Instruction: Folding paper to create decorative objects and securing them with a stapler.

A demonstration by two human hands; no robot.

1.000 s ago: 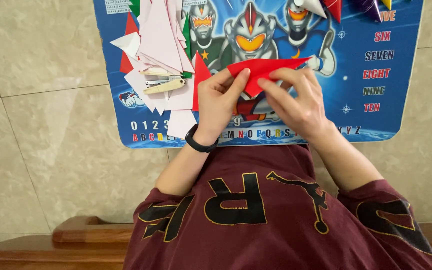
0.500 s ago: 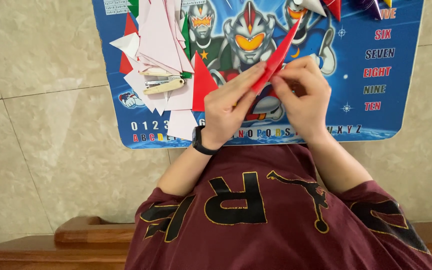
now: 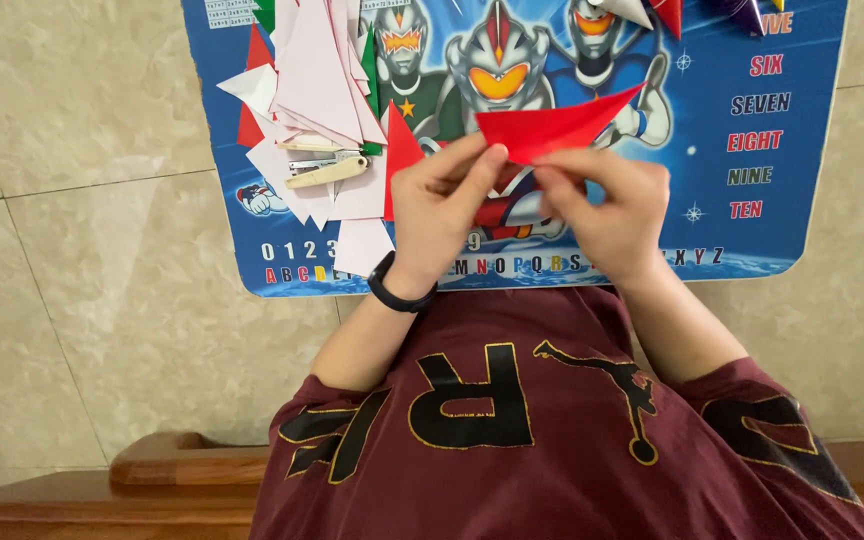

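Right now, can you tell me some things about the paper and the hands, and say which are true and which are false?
1. Both hands hold the red paper. True: the left hand and the right hand pinch it from either side.
2. The red paper lies flat on the mat. False: it is held up above the blue mat.
3. A stapler lies on the pile of pink paper. True.
4. The band is on the right wrist. False: it is on the left wrist.
5. The floor is green carpet. False: it is beige tiles.
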